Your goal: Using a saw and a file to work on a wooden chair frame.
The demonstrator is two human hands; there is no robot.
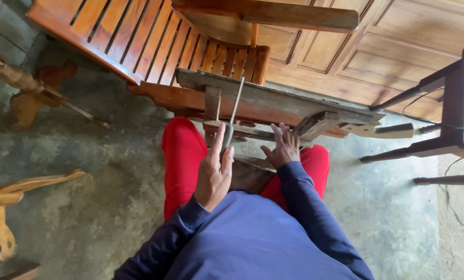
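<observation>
Two hands work at the near edge of a worn wooden frame (273, 101) that lies across the person's red-trousered knees, its far edge butting against a slatted wooden chair (154, 41). Open room is tight: the chair and a panelled wooden door (377, 57) close off the far side, a dark side table (452, 114) with thin legs stands just to the right, and carved wooden pieces (14, 85) lie on the floor to the left. Only the bare concrete floor (102, 176) left of the knees and the patch to the right, beside the table legs, leave free space.

The floor is grey, stained and rough.

The left hand (215, 173) is loosely closed, thumb and forefinger pinched on the lower end of a thin metal rod (235, 103), which rises slanting to the frame's top bar. The rod thus stands straight above that grip, near the frame's left upright. The right hand (282, 149) lies open, fingers spread and resting flat on a lower wooden bar (252, 134) of the frame, holding nothing; it sits just right of the rod, near the frame's middle.
</observation>
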